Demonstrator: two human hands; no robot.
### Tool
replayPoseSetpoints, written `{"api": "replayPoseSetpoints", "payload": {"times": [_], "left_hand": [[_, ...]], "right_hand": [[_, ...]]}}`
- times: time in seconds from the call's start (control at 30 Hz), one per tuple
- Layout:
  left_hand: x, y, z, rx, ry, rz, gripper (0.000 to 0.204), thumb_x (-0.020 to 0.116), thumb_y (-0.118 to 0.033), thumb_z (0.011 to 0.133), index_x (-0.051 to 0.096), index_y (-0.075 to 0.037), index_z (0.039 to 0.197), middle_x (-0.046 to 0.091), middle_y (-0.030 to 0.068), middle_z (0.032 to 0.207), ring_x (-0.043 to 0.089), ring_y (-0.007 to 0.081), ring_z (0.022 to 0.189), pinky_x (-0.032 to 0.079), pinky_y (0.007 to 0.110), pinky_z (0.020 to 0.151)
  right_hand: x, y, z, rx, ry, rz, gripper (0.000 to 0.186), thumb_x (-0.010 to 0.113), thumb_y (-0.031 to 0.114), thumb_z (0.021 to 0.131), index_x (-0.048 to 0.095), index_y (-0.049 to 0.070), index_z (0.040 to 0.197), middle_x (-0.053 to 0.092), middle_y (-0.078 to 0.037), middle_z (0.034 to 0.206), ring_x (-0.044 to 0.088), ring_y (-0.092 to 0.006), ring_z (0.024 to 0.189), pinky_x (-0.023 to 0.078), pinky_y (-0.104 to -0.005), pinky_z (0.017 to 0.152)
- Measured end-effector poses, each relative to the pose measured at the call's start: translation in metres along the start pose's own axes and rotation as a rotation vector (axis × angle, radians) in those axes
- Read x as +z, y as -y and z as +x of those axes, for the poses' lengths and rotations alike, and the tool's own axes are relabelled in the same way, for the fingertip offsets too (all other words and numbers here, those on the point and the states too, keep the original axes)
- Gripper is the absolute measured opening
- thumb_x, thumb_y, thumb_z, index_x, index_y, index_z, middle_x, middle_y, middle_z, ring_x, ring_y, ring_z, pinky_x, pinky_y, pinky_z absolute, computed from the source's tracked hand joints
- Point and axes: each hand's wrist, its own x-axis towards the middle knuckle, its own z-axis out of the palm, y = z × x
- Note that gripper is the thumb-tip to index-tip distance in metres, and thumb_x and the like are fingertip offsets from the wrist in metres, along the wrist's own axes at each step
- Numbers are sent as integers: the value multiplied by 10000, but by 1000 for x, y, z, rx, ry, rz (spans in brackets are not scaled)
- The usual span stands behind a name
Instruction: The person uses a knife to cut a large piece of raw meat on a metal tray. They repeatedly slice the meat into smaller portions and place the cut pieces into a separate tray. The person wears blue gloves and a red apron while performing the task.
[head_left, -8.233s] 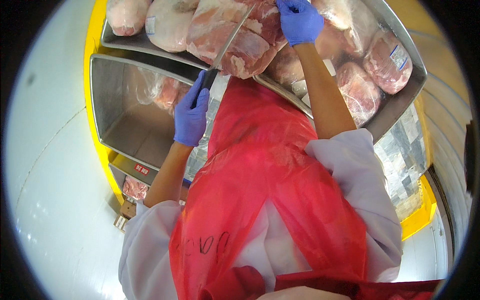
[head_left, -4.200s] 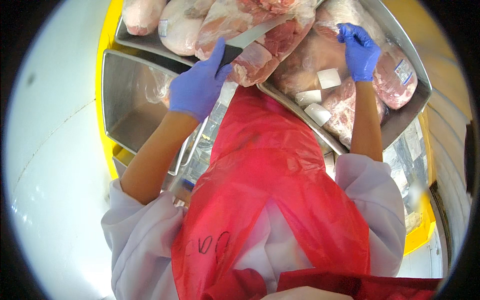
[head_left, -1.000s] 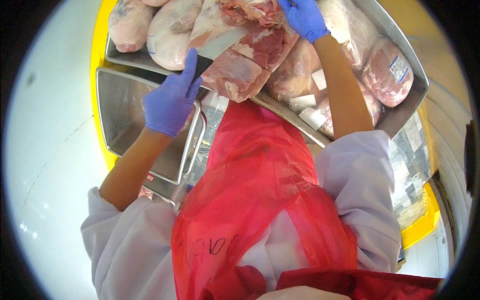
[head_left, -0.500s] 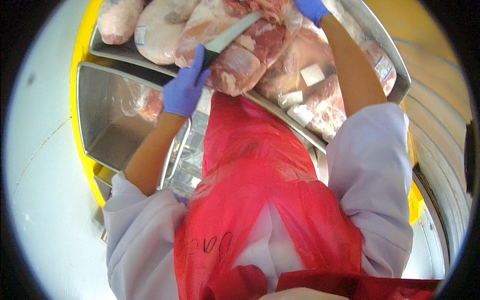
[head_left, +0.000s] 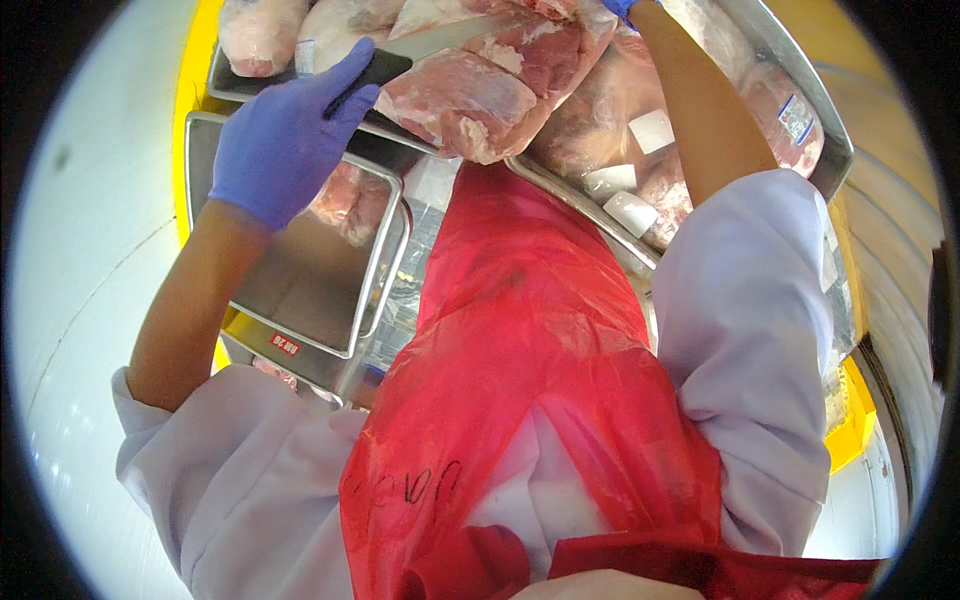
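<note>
My left hand [head_left: 285, 140], in a blue-violet glove, grips the black handle of a knife [head_left: 440, 40]. The blade points to the right and lies across a large raw cut of meat [head_left: 465, 105], red with pale fat. At the top edge of the picture, beside the meat's far right side, only a sliver of my right hand [head_left: 624, 6] shows, gloved in blue. Its fingers are out of sight, so what it touches cannot be seen.
A long metal tray [head_left: 838, 165] holds plastic-wrapped meat [head_left: 590, 130] with white labels on the right and more wrapped pieces [head_left: 262, 35] at the far left. Nearer left, a metal bin [head_left: 290, 270] contains meat [head_left: 350, 205]. A red apron [head_left: 530, 270] covers my front.
My left hand has moved left and away from me, its elbow swinging outward, and the knife now lies flatter. The right hand has slipped further past the top edge. The view has shifted slightly.
</note>
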Motion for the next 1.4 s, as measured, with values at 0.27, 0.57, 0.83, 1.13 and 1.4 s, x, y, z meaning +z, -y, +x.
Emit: {"api": "replayPoseSetpoints", "payload": {"times": [0.27, 0.57, 0.83, 1.13, 1.4], "left_hand": [[-32, -16, 55, 252, 57, 214, 424, 515, -415, 1030, 561, -291, 1433, 696, 231, 1033, 675, 414, 938, 535, 475, 817], [-14, -12, 62, 122, 226, 111, 479, 562, -379, 1017, 496, -296, 1484, 691, 232, 963, 669, 438, 838, 524, 486, 726], [93, -7, 23, 92, -141, 30, 576, 577, -440, 994, 411, -345, 1537, 657, 131, 769, 676, 346, 677, 532, 468, 582], [83, -35, 18, -120, -18, -234, 520, 630, -398, 980, 491, -380, 1481, 718, 178, 1013, 709, 384, 883, 557, 446, 736], [27, -23, -8, -192, 62, -84, 510, 616, -438, 978, 502, -373, 1471, 719, 177, 1001, 697, 389, 889, 550, 458, 751]], "right_hand": [[-9, -23, -4, -168, -41, -136, 253, 459, 326, 1068, 586, 135, 1172, 645, -171, 946, 632, -320, 883, 506, -419, 847], [-12, 18, -11, -85, 5, -456, 323, 409, 377, 1047, 590, 130, 1152, 681, -193, 1074, 648, -416, 1035, 508, -514, 898], [-20, 14, -2, -96, 18, -645, 325, 371, 359, 1042, 586, 124, 1106, 700, -187, 1109, 668, -400, 1021, 477, -550, 898], [-25, 10, -2, -113, 119, -615, 364, 372, 369, 1052, 620, 109, 1117, 675, -186, 1170, 653, -358, 1093, 468, -529, 930], [-55, 30, -52, -422, -290, -124, 228, 635, 143, 961, 658, 90, 1181, 605, -174, 1063, 625, -314, 902, 527, -377, 794]]}}
